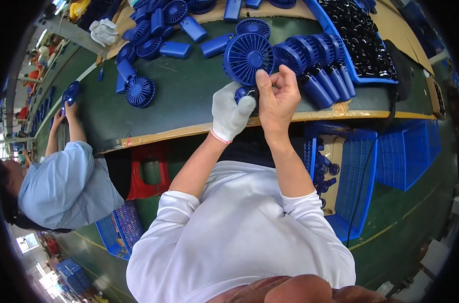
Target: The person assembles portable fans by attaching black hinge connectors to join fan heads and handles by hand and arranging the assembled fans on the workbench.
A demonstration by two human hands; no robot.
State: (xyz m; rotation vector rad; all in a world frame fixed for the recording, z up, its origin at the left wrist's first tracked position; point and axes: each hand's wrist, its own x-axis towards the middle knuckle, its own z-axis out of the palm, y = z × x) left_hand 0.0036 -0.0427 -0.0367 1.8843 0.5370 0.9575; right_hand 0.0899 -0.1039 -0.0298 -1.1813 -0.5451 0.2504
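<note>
A blue handheld fan [248, 56] with a round slatted head is held upright just above the bench's front edge. My left hand [228, 112], in a white glove, wraps round its handle below the head. My bare right hand [278, 97] is closed beside the fan, thumb tip at the lower rim of the head; whether it pinches a small part there is hidden. Right of it, several finished-looking blue fans [321, 87] stand in a tight row. Behind the held fan lies another round fan head [253, 28].
Loose blue fans [140, 92] lie on the green bench [189, 108]. A blue tray [358, 80] of glossy black parts is at the right. Blue crates [358, 177] stand below the bench. At left a co-worker in a light blue shirt [70, 184] holds a fan near a red stool [154, 171].
</note>
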